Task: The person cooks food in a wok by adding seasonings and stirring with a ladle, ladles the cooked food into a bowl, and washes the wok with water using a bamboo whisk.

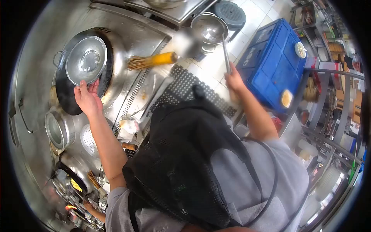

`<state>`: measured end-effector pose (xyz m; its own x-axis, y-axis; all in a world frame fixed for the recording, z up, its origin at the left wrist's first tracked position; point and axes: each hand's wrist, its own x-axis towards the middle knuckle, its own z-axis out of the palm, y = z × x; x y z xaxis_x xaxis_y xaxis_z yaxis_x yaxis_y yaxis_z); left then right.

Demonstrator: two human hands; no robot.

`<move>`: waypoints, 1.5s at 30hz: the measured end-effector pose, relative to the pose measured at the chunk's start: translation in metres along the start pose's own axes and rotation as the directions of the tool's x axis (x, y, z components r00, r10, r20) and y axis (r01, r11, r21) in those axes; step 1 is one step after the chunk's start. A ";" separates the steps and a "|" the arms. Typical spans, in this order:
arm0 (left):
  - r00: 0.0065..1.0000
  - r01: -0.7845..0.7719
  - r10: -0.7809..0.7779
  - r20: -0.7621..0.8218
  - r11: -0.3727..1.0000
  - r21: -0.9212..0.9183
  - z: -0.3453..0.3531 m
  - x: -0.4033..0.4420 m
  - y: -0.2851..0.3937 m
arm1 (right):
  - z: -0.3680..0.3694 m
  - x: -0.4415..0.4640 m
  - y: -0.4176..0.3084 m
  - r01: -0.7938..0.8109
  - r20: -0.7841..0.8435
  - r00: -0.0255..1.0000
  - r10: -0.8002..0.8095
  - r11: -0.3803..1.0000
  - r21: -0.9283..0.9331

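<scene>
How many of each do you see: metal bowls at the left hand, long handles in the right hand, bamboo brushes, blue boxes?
Metal bowls at the left hand: 1
Long handles in the right hand: 1
Bamboo brushes: 2
Blue boxes: 1
Total: 5

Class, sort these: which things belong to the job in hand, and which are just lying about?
Job in hand, probably:
metal bowl, at the left hand
long metal handle, in the right hand

Lying about:
yellow-handled brush
blue crate
perforated strainer
</scene>
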<state>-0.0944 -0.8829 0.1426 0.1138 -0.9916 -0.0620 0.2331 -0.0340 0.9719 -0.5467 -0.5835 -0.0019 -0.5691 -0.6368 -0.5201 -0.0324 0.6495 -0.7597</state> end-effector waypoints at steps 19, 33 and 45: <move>0.994 0.112 -0.111 -0.014 0.992 0.063 0.135 -0.132 -0.072 | -0.099 0.094 -0.006 -0.384 0.486 0.873 0.051 0.686 0.617; 0.988 0.027 -0.041 -0.147 0.995 -0.099 0.091 -0.115 -0.065 | -0.152 -0.086 -0.137 -0.462 0.632 0.771 -0.074 0.618 0.636; 0.870 -0.215 0.144 -0.472 0.971 -0.101 -0.106 -0.078 0.024 | 0.085 -0.091 -0.259 -0.513 0.924 0.277 -0.265 0.772 0.376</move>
<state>0.0043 -0.7932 0.1468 0.5886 -0.8082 -0.0217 0.2990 0.1926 0.9346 -0.4165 -0.7292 0.2094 0.6099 -0.7324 -0.3027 0.5756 0.6720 -0.4659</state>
